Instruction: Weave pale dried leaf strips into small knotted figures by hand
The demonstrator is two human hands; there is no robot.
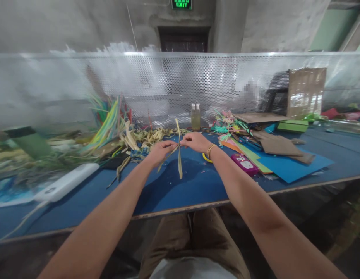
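Observation:
Both my arms reach out over a blue table (197, 186). My left hand (160, 151) and my right hand (195, 141) meet above the table's middle, each pinched on crossed pale dried leaf strips (179, 155). One strip stands up and hangs down between the hands, another slants down to the left. A gold bracelet (210, 149) sits on my right wrist.
A heap of dried leaf strips and coloured strips (116, 128) lies at the left. A small glass bottle (195, 116) stands behind the hands. Coloured paper sheets (287, 162), a pink case (245, 162), a white power bank (66, 186) and a perforated metal screen (180, 81) surround the area.

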